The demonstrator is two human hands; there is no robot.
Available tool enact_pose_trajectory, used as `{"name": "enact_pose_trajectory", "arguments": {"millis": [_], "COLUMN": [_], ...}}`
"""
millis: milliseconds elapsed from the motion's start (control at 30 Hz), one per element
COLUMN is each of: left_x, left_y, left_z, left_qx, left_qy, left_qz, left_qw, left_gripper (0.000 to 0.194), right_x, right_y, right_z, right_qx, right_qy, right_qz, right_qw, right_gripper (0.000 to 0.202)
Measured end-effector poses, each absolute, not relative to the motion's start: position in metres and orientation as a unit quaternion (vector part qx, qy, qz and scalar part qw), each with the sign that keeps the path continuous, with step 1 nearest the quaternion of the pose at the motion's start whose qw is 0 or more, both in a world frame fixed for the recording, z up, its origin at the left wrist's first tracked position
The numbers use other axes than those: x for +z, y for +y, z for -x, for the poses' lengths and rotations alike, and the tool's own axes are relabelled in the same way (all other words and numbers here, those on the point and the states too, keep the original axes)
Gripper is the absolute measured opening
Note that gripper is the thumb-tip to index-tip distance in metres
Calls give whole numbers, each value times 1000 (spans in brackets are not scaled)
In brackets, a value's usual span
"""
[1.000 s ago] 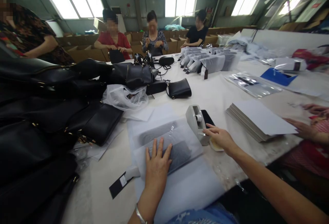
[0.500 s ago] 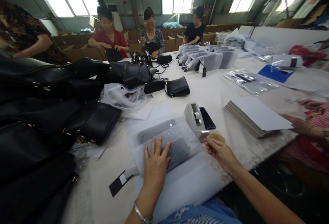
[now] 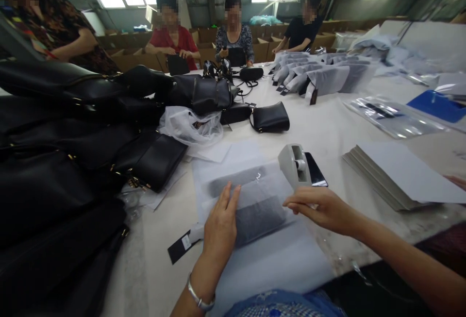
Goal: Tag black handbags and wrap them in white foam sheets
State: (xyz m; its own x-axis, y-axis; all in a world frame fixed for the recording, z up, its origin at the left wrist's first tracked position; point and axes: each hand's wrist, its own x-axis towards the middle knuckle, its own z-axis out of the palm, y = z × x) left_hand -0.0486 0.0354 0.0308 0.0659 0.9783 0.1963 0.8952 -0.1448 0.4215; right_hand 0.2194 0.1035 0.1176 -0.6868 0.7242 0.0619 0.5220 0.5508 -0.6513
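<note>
A dark, flat item wrapped in thin white tissue paper lies before me, its dark shape showing through. My left hand rests on the wrap with fingers stretched out, pressing its left part. Over the right edge of the wrap, my right hand is closed in a pinch; what is between the fingertips is too small to make out. Just behind that hand stands a grey tape dispenser. A black tag with a white label sticks out at the left of the wrap. A small shiny patch shows on top of the paper.
Black handbags are piled at left, beside a crumpled clear plastic bag. A phone lies by the dispenser. At right are a stack of boards and clear sleeves. Wrapped items stand farther back; several co-workers sit or stand around.
My right hand has moved from the tape dispenser's front end to above the wrap's right edge. My left hand stays on the wrap, its fingers closer together. The camera view has shifted.
</note>
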Motion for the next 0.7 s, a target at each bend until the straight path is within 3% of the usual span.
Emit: {"name": "enact_pose_trajectory", "arguments": {"millis": [200,300,500,700], "left_x": [26,23,16,11], "left_y": [44,46,45,46], "left_z": [71,76,81,89], "left_qx": [269,300,338,333], "left_qy": [677,669,670,679], "left_qz": [-672,-664,-640,-631], "left_qw": [134,149,164,177], "left_gripper": [62,64,79,82], "right_x": [124,113,110,104], "right_y": [172,194,199,228], "right_z": [-115,-78,-39,-51], "right_qx": [244,186,64,44], "right_qy": [-967,-979,-978,-962], "right_qz": [70,12,75,236], "right_qw": [-3,-86,-183,-132], "right_gripper": [22,21,54,90]}}
